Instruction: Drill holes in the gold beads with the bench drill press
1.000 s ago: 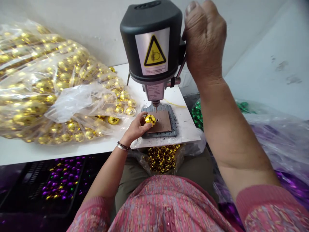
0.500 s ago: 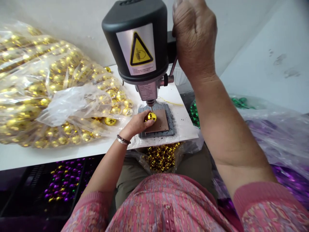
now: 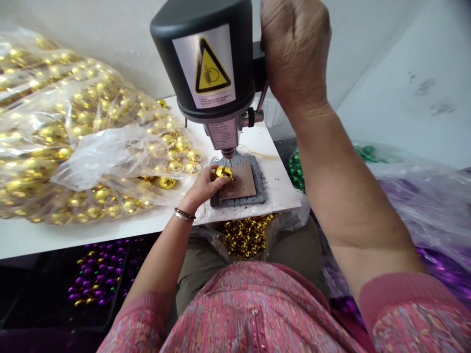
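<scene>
My left hand (image 3: 204,187) pinches a shiny gold faceted ball (image 3: 223,171) between thumb and fingers, over the left part of a brown board (image 3: 243,185). A small dark hole shows at the ball's right side. The board lies on the grey metal base (image 3: 259,177) of a bench drill press (image 3: 165,59). Its thin drill bit (image 3: 230,162) points down just right of the ball, apparently apart from it. Up at the right of the dark motor housing, my right hand (image 3: 299,59) is closed around the press's feed handle, most of which it hides.
A large clear bag of gold balls (image 3: 88,117) covers the table's left side, with a loose gold ball (image 3: 167,182) near its opening. Gold pieces (image 3: 246,238) fill a bag at my lap. A dark crate (image 3: 37,294) holds purple and gold beads. Purple bags (image 3: 441,269) lie right.
My left hand has drawn the gold ball left from beneath the bit and turned it, so a hole now faces right. My right hand keeps its grip on the handle.
</scene>
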Demonstrator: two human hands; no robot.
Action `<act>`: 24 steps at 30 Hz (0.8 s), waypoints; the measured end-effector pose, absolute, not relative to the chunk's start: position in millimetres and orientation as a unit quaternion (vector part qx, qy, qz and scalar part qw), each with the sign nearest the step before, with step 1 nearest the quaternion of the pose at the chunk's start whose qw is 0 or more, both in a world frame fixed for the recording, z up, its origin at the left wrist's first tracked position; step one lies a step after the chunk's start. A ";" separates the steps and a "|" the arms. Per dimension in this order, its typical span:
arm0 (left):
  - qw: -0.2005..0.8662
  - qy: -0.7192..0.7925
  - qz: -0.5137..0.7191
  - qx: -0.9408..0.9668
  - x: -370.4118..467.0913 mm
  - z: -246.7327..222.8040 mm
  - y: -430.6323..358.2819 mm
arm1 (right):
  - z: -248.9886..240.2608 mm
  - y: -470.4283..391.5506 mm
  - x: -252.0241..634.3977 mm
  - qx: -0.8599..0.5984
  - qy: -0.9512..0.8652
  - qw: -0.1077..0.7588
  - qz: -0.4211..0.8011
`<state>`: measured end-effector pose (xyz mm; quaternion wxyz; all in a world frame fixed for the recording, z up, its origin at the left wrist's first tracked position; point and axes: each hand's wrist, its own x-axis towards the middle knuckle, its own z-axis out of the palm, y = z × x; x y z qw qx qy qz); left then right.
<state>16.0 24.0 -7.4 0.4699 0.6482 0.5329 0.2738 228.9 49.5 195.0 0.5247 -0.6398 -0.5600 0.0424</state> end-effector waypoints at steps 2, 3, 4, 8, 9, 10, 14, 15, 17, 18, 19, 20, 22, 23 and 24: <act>0.463 0.524 0.279 0.658 15.4 -5.2 25.3 | 197.6 49.6 228.1 -0.662 -0.549 0.508 0.037; 0.457 0.520 0.278 0.666 16.3 -4.5 25.5 | 198.5 49.6 227.8 -0.668 -0.544 0.507 0.036; 0.453 0.518 0.275 0.671 17.7 -3.9 25.5 | 199.0 49.5 227.7 -0.668 -0.543 0.508 0.035; 0.433 0.521 0.266 0.686 25.6 -3.4 24.3 | 198.1 47.7 228.3 -0.659 -0.557 0.504 0.030; 0.426 0.524 0.264 0.688 27.5 -3.4 24.1 | 197.5 47.1 228.5 -0.659 -0.559 0.503 0.032; 0.421 0.527 0.262 0.690 29.3 -3.5 24.1 | 196.9 46.5 228.7 -0.656 -0.561 0.504 0.036; 0.399 0.517 0.257 0.713 35.7 -4.3 26.0 | 195.1 45.0 230.0 -0.637 -0.573 0.514 0.046; 0.387 0.509 0.259 0.724 37.1 -5.0 26.8 | 194.8 45.0 230.6 -0.635 -0.576 0.513 0.047; 0.372 0.498 0.265 0.737 39.3 -7.2 28.8 | 194.5 45.6 232.0 -0.634 -0.577 0.513 0.044; 0.373 0.495 0.268 0.738 39.9 -8.9 29.8 | 194.5 46.1 232.6 -0.635 -0.576 0.513 0.041; 0.381 0.494 0.271 0.733 40.3 -10.9 30.8 | 194.6 46.4 233.0 -0.635 -0.576 0.513 0.037; 0.393 0.495 0.274 0.725 40.3 -13.0 31.6 | 194.9 46.5 233.1 -0.638 -0.576 0.510 0.033; 0.419 0.499 0.277 0.706 39.9 -17.0 32.8 | 195.9 45.5 232.7 -0.647 -0.574 0.502 0.030; 0.428 0.503 0.277 0.698 39.6 -18.5 33.1 | 196.4 44.2 232.4 -0.649 -0.575 0.497 0.030; 0.434 0.508 0.276 0.691 39.4 -19.7 33.2 | 196.7 42.1 232.2 -0.650 -0.576 0.494 0.031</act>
